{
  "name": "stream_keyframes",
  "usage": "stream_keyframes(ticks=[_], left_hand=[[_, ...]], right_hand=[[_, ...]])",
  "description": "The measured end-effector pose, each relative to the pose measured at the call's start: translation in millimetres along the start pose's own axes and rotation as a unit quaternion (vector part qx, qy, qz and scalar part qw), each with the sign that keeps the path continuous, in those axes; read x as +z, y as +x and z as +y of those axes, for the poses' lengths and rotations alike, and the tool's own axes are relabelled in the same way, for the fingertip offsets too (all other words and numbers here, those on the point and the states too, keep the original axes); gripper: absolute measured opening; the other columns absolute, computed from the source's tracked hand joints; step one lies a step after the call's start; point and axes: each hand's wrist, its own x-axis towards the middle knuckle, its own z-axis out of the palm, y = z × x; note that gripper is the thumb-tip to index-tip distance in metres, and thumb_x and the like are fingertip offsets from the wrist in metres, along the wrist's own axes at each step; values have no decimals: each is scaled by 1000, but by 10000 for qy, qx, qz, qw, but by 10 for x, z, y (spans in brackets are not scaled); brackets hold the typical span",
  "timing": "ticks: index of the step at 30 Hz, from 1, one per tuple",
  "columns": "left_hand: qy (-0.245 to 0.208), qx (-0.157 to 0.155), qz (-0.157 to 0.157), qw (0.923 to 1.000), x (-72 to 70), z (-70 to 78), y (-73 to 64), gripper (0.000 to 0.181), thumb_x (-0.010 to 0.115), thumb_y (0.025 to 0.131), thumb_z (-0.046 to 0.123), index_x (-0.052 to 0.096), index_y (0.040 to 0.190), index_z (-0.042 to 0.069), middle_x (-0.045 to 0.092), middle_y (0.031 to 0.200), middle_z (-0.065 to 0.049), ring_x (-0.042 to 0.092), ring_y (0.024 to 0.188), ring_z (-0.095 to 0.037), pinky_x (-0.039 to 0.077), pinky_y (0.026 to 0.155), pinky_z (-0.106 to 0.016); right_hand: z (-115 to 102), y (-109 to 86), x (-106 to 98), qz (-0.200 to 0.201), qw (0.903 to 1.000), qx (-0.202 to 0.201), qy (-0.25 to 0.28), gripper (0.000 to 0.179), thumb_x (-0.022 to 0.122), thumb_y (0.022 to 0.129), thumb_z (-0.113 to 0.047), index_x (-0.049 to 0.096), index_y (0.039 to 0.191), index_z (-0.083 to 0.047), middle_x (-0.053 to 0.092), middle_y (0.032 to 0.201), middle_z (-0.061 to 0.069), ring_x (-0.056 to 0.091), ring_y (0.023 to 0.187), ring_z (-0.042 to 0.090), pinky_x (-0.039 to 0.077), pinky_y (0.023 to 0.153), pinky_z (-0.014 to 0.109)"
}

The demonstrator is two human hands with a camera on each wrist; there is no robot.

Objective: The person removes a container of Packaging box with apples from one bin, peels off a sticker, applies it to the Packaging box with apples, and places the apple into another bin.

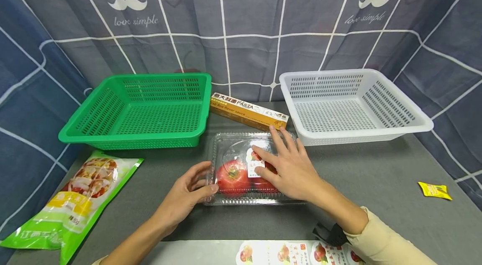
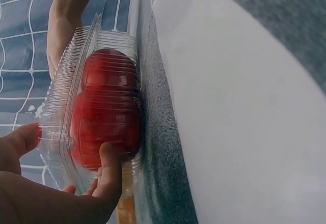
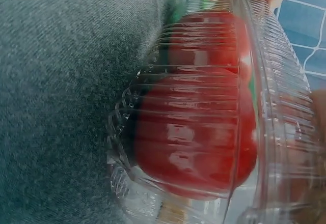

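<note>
Clear box (image 1: 241,147) of tomatoes (image 1: 233,177) sits between the hands; lid looks closed. Left hand (image 1: 183,194) grips its near end; right hand (image 1: 291,169) lies spread over the lid, fingers at a label (image 1: 252,164). Label placement: apparently done. Full adhesion: cannot tell. Spare labels (image 1: 284,253) remain unused, nearer the body than both hands.

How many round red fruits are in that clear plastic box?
2. One fruit sits in the box's left half, nearer the left hand; the other fruit is right of it, partly hidden by the right hand from above. I see no third.
</note>
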Motion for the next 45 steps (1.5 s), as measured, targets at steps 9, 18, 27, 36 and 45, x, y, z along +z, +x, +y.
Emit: stream_keyframes(ticks=[9,18,27,36,45], left_hand=[[-112,-150,-104,9998,2,9,15,68,72,90,23,38,148,10,42,150,-13,49,125,-31,52,88,-39],[-376,-381,28,9986,48,48,43,69,71,84,16,35,142,10,31,152,-18,49,124,-36,55,79,-45],[-403,-327,295,9982,105,17,59,70,71,85,18,31,143,15,27,149,-19,49,118,-37,50,84,-41],[-778,-379,322,9957,144,30,40,70,71,86,16,32,143,12,28,149,-16,59,103,-28,52,80,-37],[-760,-460,320,9955,138,28,42,75,70,87,17,28,149,17,25,151,-17,59,105,-30,53,78,-40]], right_hand=[[106,-18,21,734,9885,-554,1205,35,71,87,-43,74,118,-28,27,160,8,17,146,37,11,103,76],[187,-56,16,708,9685,-1092,2122,13,75,86,-33,81,95,-28,43,152,4,17,146,29,-1,106,72],[261,-127,-25,644,9601,-1073,2503,22,74,89,-27,77,111,-24,37,155,4,13,147,29,8,106,72],[340,-358,-174,1537,9432,226,2937,33,68,94,-12,66,126,-6,42,151,4,38,137,30,31,108,56],[670,-576,-366,2381,7947,1976,5222,34,63,97,-5,55,128,8,58,117,9,64,95,11,54,82,24]])
